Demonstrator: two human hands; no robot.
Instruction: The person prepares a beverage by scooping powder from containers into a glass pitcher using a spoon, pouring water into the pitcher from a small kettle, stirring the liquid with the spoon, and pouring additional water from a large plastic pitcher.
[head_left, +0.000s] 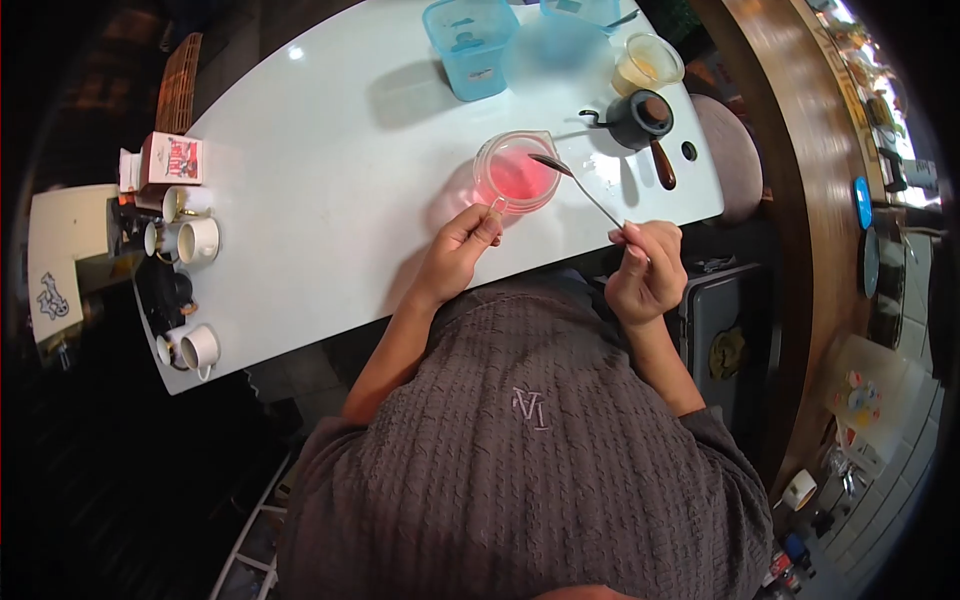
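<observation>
A clear glass jug (518, 172) with pink-red liquid in it stands near the front edge of the white table. My left hand (455, 252) is closed around the jug's handle, at its near left side. In my right hand (648, 268), fingers pinch the end of a long-handled metal spoon (590, 195). The spoon slants down to the left, and its bowl is over the jug's right rim. Whether the spoon's tip touches the liquid, I cannot tell.
Behind the jug stand a blue plastic container (470, 50) and a second blue container (580, 10). To the right are a dark pot (640, 122) with a wooden handle and a clear cup (650, 62). White mugs (199, 240) and a box (172, 160) line the left edge.
</observation>
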